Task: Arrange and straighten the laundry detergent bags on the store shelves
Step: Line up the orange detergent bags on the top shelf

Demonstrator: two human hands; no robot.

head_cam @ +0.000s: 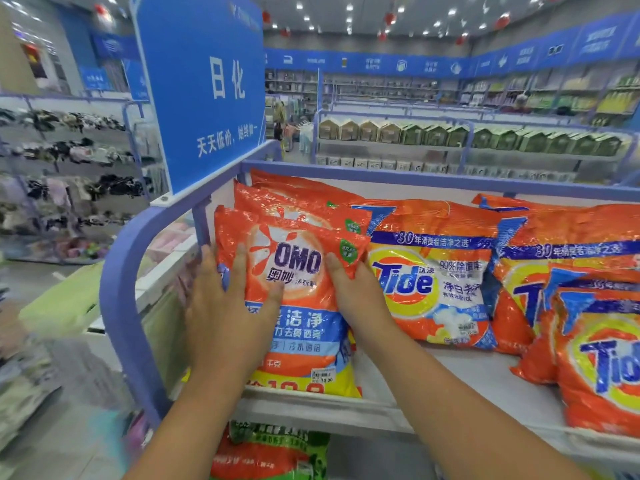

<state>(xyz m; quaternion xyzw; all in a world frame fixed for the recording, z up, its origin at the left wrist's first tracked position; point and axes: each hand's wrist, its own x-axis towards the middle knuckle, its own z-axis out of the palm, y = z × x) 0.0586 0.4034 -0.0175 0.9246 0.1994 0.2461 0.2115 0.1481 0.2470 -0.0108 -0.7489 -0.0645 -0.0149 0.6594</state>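
Observation:
An orange OMO detergent bag (301,271) stands upright at the left end of the top shelf (485,379), with two more OMO bags (294,206) stacked behind it. My left hand (225,306) lies flat on the front bag's left half, fingers straight. My right hand (356,292) holds the bag's right edge, thumb on its front and fingers hidden behind. Orange Tide bags stand to the right: one (429,275) beside the OMO bag, several others (595,351) leaning at the far right.
A purple rail (117,271) curves round the shelf's left end, carrying a blue sign (204,88). A green-topped bag (273,452) sits on the shelf below. Racks of small goods (69,188) line the aisle to the left; more shelving (450,136) stands behind.

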